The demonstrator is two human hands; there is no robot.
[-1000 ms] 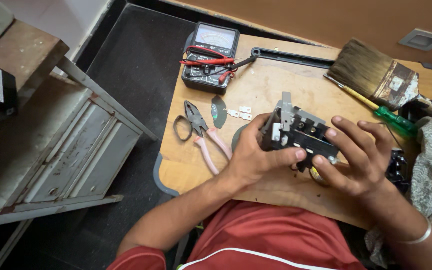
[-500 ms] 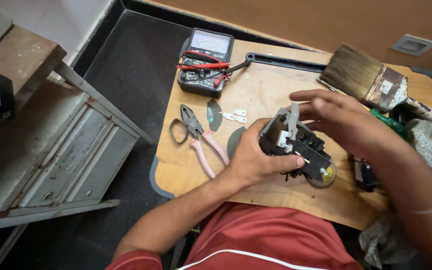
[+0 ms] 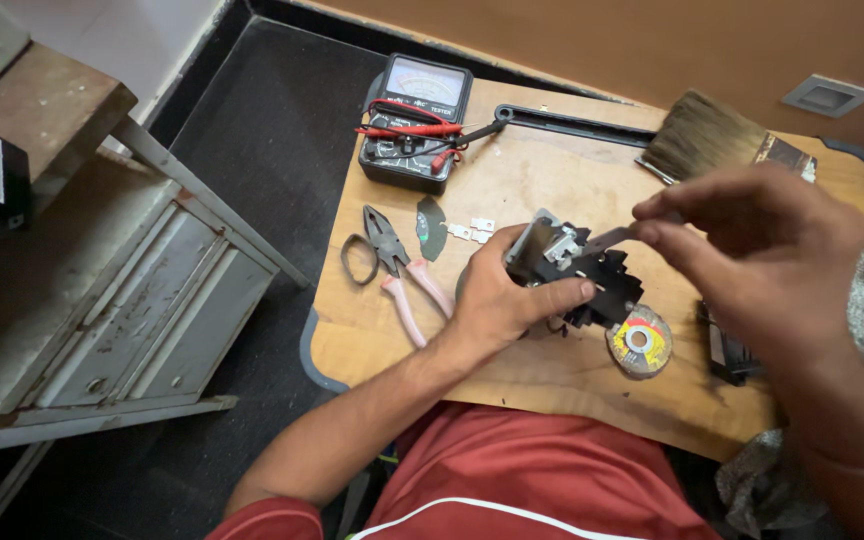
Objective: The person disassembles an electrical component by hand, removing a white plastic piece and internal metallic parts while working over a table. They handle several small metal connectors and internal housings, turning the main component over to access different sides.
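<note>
My left hand [image 3: 504, 292] grips a black electrical switch unit [image 3: 592, 280] with metal parts, held just above a small wooden table [image 3: 512, 370]. My right hand [image 3: 752, 240] is raised over it, thumb and forefinger pinched on a thin flat metal strip [image 3: 607, 239] whose tip rests at the top of the unit. A round abrasive disc [image 3: 639, 342] with a yellow and red label lies on the wood just below the unit.
Pink-handled pliers [image 3: 399, 270], a rubber ring [image 3: 355, 261], a dark disc piece [image 3: 432, 228] and small white clips [image 3: 472, 231] lie left. A multimeter [image 3: 414, 122] with leads sits at the back, a wide paintbrush [image 3: 717, 145] back right. A grey metal cabinet [image 3: 102, 300] stands left.
My right hand lifted off the switch unit and moved up and to the right, now pinching the metal strip. The yellow-labelled disc under the unit came into view.
</note>
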